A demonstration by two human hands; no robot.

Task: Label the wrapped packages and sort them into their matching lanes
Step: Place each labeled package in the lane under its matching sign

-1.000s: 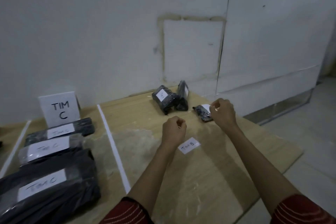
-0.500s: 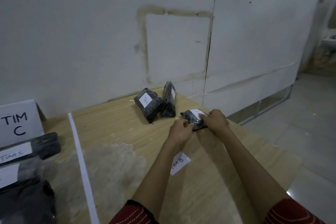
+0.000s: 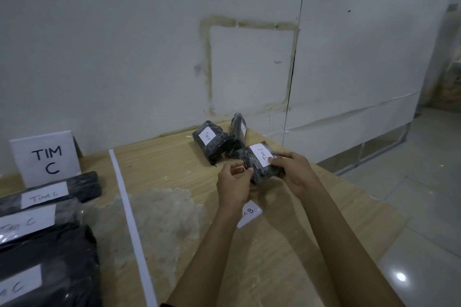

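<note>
While the right hand (image 3: 294, 174) and the left hand (image 3: 232, 182) grip the TIM C package (image 3: 262, 171) by its ends, its lane sign (image 3: 46, 159) lies well left of the grip — left hand nearer.

The tabletop (image 3: 174, 157) is pale wood grain with a matt finish, clouded in one patch (image 3: 162, 214) by a rough whitish residue. The small package (image 3: 259, 172) is black under crinkled, shiny plastic wrap, as are the big packages (image 3: 50, 269). Its label (image 3: 262, 156) is matt white paper, like the sign (image 3: 46, 159). The strip (image 3: 129, 217) looks smooth and white. The floor (image 3: 411, 244) is glossy tile and the wall (image 3: 124, 45) is matt and stained.
</note>
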